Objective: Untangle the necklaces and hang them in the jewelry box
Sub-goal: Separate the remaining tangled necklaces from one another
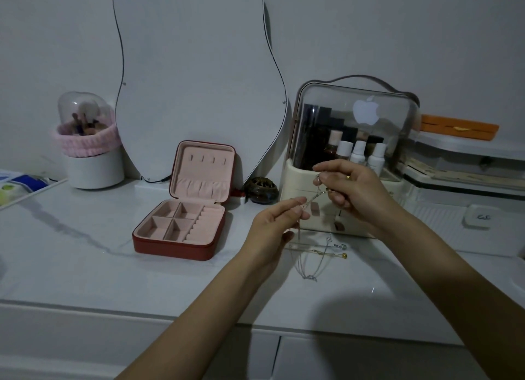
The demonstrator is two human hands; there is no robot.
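One white table (85,266) fills the lower half of the view, with a grey vein running across its left part. One tall wavy-edged mirror (199,76) leans against the wall behind it. To the right of the mirror stands one clear-lidded makeup case (355,118) with a cream base, holding several bottles, three of them white-capped at the front. Further right is one white shelf unit (466,166) with one orange box (458,127) on top.

One red jewelry box (184,209) lies open on the table in front of the mirror. Its pink lining shows four square compartments and one block of ring rolls in the base, and four hooks in the raised lid; no chain hangs on them. At the far left stands one white brush holder (92,149) with a clear dome and a pink band. One small dark round pot (261,190) sits between the jewelry box and the makeup case.

Two bare forearms reach in from below. The right hand (352,186) pinches the tangled necklaces (312,198) between thumb and forefinger, held up in front of the makeup case; one ring shows on a finger. The left hand (279,218), just below and to the left, pinches the same chains with its fingertips. Loose strands (308,262) trail down onto the table beneath both hands, with two silver beads and one gold bead at their ends; how many necklaces there are cannot be told
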